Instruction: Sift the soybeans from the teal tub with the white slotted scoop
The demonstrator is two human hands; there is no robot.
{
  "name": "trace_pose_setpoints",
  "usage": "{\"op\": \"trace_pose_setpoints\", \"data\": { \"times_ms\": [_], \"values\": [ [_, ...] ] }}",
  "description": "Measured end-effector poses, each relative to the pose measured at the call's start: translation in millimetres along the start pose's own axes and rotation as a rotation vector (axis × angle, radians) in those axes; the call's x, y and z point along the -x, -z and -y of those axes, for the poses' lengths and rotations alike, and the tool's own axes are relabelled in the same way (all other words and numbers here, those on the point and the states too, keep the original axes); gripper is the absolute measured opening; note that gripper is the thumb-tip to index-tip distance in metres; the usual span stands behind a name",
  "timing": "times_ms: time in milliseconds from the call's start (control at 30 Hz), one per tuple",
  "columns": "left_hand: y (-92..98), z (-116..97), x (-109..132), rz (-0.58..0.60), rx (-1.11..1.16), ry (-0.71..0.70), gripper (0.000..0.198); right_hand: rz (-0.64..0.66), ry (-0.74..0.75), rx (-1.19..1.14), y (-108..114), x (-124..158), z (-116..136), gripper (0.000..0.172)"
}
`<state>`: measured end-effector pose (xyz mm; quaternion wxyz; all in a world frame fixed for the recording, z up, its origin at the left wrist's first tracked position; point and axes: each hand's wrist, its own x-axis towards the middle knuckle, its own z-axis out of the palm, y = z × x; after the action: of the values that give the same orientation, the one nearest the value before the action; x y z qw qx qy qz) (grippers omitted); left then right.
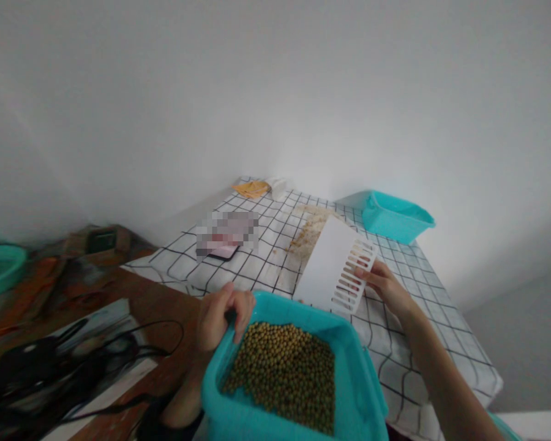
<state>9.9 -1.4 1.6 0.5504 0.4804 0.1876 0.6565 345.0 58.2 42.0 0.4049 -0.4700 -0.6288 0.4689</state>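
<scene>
A turquoise plastic bin (367, 361) is in the lower middle of the head view, at the near edge of the table. Inside it lies a layer of small round yellow-green beans (284, 373), like soybeans or peas. My left hand (224, 315) is closed over the bin's far left rim. My right hand (379, 282) grips the slotted edge of a flat white plastic board (324, 263). That board is tilted, above the table just beyond the bin. Its lower edge is partly hidden behind the bin's far rim.
The table has a checked cloth (266, 269) with a brownish patch (310, 229). A second turquoise bin (388, 220) stands back right. A phone (224, 251), partly blurred, lies left; a yellow cloth (252, 188) lies at the back. Black cables (119, 343) clutter the lower left.
</scene>
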Motion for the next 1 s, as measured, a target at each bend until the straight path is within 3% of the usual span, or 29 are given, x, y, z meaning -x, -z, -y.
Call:
{"op": "trace_pose_setpoints", "data": {
  "times_ms": [233, 433, 667, 833, 1000],
  "values": [
    [1.4, 4.4, -1.7, -0.010, 0.008, -0.002, 0.067, 0.041, -0.020, -0.095, -0.4, 2.6, 0.4, 0.032],
    [3.1, 7.0, -0.4, -0.021, 0.011, 0.008, 0.066, -0.078, 0.012, -0.090, -2.2, 0.2, -1.6, 0.033],
    [1.4, 11.0, -1.4, -0.062, 0.011, -0.011, 0.066, 0.085, -0.027, -0.030, -3.4, 2.8, 1.8, 0.030],
    [-1.2, -1.4, -3.1, -0.024, -0.035, 0.041, 0.068, -0.035, -0.003, -0.117, -5.2, 3.9, 3.4, 0.040],
    [-0.7, -4.7, -2.0, -0.016, -0.043, 0.059, 0.065, -0.243, 0.062, -0.164, -0.3, -2.7, -1.8, 0.042]
  ]
}}
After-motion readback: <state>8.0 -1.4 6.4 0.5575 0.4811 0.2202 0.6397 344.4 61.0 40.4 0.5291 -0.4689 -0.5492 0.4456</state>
